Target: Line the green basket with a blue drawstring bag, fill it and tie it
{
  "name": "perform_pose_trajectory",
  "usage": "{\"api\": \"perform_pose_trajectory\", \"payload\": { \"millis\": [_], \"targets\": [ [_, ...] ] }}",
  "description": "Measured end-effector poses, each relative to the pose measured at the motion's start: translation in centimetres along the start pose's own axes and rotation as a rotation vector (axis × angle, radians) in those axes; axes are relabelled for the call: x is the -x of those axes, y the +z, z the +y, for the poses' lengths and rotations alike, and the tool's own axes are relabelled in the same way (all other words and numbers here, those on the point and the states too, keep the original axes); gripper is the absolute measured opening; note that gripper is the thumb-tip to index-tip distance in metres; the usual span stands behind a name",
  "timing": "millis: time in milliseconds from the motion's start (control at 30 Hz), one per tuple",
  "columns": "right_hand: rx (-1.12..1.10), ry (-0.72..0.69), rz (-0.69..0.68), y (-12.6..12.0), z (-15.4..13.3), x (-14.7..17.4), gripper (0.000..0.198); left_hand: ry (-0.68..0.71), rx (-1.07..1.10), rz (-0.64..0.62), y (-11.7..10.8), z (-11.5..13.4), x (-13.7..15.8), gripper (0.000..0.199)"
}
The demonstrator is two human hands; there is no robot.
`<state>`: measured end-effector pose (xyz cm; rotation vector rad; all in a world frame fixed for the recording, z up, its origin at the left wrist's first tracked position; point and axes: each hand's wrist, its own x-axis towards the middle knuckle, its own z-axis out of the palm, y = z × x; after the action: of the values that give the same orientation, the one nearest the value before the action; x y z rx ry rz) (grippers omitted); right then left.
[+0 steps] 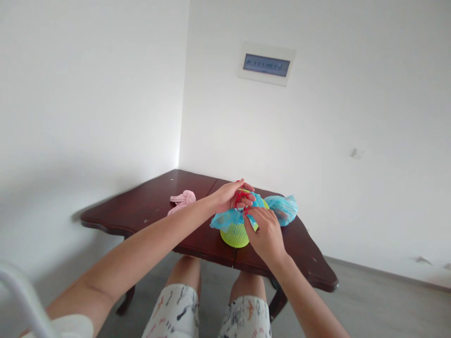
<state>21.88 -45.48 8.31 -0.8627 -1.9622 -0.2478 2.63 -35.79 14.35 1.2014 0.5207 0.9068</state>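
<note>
A tangle of red string [241, 199] runs between my two hands, above a yellow-green mesh basket [235, 237]. My left hand [230, 195] has its fingers partly curled, with the string looped about them. On the near right, my right hand [268, 230] pinches the string between thumb and fingers. Blue plastic bag film [225, 218] spreads over the basket's rim, below my left hand. The inside of the basket is hidden by the film and my hands.
The dark red wooden table [137, 206] stands against white walls. A pink cloth [183, 200] lies on it to the left. Right of the basket rests another part of blue plastic bag [284, 210], with something reddish showing through. My knees are under the near edge.
</note>
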Motion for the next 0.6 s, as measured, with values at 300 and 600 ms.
{"api": "perform_pose_trajectory", "payload": {
  "millis": [300, 600],
  "targets": [
    [-0.254, 0.136, 0.172, -1.0, 0.9, -1.4, 0.034, 0.673, -1.208, -0.080, 3.3, 3.8, 5.7, 0.039],
    [-0.804, 0.489, -0.059, 1.0, 2.0, -3.9, 0.056, 0.784, -1.252, -0.259, 3.3, 3.7, 5.8, 0.048]
  ]
}}
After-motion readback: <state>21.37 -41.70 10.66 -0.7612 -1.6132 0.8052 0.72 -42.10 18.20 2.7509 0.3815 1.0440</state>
